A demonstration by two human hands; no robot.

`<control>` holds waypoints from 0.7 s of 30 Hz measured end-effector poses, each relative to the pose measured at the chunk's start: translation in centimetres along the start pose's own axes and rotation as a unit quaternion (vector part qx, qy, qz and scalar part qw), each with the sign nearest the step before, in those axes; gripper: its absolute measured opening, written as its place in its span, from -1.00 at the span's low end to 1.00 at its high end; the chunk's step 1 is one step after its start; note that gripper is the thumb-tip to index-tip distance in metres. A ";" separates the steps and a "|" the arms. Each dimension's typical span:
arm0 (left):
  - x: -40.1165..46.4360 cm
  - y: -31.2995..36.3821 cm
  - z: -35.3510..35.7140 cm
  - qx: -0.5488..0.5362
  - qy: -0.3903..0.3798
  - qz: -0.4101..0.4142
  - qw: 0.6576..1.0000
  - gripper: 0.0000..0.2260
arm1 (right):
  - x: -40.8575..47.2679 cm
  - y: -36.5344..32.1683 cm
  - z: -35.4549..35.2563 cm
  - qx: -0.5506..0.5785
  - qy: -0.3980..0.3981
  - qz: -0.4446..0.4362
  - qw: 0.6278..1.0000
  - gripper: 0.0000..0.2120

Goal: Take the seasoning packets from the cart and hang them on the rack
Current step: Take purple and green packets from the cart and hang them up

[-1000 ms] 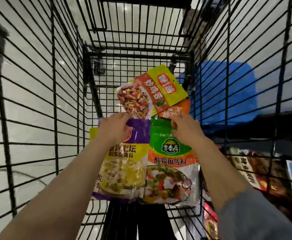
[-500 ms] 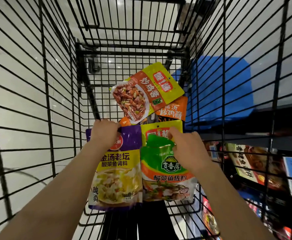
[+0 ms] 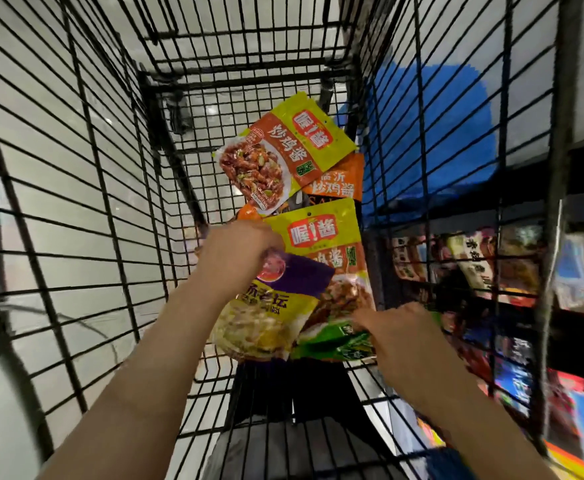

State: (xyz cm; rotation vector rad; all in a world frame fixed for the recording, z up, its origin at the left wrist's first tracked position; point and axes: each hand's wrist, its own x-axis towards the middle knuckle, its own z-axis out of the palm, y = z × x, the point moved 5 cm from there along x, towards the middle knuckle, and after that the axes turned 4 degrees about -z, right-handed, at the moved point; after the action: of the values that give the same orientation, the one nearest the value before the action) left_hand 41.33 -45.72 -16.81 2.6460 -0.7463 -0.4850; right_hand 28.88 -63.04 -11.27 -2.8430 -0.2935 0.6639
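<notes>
Right hand (image 3: 401, 341) lower now, gripping green packet (image 3: 332, 341)

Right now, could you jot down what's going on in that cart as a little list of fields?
setting: black wire cart
left hand: grips purple-and-yellow packet by its top
right hand: holds green packet
left in cart: yellow-and-orange packet, a matching tilted packet farther in, orange packet under it
outside, right: shelves of packaged goods

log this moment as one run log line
left hand holds purple packet | right hand holds green packet | both over cart | yellow packets remain
</notes>
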 end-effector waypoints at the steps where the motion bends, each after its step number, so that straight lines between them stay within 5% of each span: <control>1: 1.1 0.6 0.3 -0.020 -0.007 0.005 1.000 -0.79 | -0.1 0.1 0.1 0.011 0.024 -0.002 1.000 -0.72; 12: 10.1 -1.2 8.6 0.094 -0.160 -0.024 0.982 -0.58 | 0.9 2.5 1.4 0.081 0.214 0.036 0.973 -0.76; 21: 9.8 -1.9 7.4 0.149 -0.157 -0.030 0.976 -0.55 | 1.0 3.4 1.7 0.019 0.131 0.142 0.981 -0.63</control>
State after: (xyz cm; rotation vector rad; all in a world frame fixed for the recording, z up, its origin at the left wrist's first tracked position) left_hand 46.96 -51.30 -26.32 2.9113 -0.8938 -0.8878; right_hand 29.47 -65.75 -14.02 -2.9168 0.1692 0.3277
